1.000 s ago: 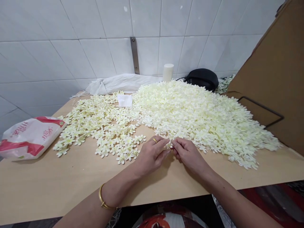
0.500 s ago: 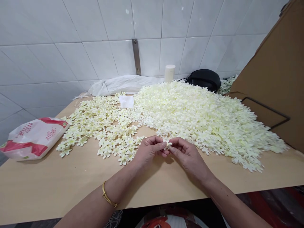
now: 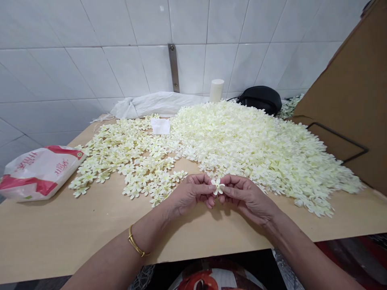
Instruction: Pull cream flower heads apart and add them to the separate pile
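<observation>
One small white flower [image 3: 217,186] with a pale centre is held between my two hands, facing up toward me. My left hand [image 3: 193,191] pinches its left petals between thumb and fingers, and a gold bangle circles that wrist. From the other side, my right hand [image 3: 246,195] pinches the right petals the same way. Behind my hands rises a big heap of cream-white flowers [image 3: 260,149]. Left of it lies a thinner spread of similar flowers [image 3: 121,149], slightly yellower in the middle.
A white and red plastic packet [image 3: 42,173] lies on the table [image 3: 90,233] at the left. Along the tiled wall are white sheeting [image 3: 163,104], a white cylinder [image 3: 217,90] and a black pouch [image 3: 261,98]. A paper slip [image 3: 161,126] rests among flowers; cardboard [image 3: 350,88] leans at right.
The flower between my fingers has turned to face me more, its petals now spread open to view. Both hands have shifted slightly right. The camera view has moved a little.
</observation>
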`<state>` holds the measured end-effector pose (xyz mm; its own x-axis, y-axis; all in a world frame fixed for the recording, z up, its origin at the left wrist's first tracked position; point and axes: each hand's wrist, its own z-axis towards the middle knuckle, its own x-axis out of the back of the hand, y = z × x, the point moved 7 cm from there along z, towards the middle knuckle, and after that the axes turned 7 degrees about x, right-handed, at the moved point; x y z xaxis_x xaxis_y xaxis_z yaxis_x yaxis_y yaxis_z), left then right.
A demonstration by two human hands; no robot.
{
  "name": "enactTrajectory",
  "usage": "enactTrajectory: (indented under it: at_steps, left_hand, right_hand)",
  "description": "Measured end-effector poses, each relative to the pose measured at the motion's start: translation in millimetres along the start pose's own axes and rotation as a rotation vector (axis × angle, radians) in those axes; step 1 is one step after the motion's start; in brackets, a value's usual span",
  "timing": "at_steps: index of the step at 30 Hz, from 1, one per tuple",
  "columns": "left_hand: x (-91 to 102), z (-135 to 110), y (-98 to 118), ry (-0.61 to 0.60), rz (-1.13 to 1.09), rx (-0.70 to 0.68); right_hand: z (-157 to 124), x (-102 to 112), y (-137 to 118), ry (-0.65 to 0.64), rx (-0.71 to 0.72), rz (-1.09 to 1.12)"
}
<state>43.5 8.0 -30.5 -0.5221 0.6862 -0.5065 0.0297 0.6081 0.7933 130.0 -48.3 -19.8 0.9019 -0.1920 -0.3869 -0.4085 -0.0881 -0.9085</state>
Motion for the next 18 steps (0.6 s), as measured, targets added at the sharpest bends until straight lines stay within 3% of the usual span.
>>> enactTrajectory:
  at_steps: [8, 11, 14, 18]
  left_hand:
    - [-3.7, -0.7, -3.3, 0.045, 0.051, 0.035]
    - [-6.4, -0.7, -7.2, 0.069, 0.061, 0.072]
    - [-2.9, 0.7, -9.7, 0.183, 0.139, 0.04]
    - [9.9, -2.5, -0.1, 0.476, 0.379, -0.164]
  right_hand:
    - [-3.0, 4.8, 13.0, -0.014, -0.041, 0.061]
    - [-3.7, 6.4, 13.9, 0.004, -0.044, -0.038]
    - [-3.6, 4.6, 8.2, 0.075, 0.058, -0.432]
    - [-7.2, -22.7, -14.4, 0.216, 0.525, -1.317]
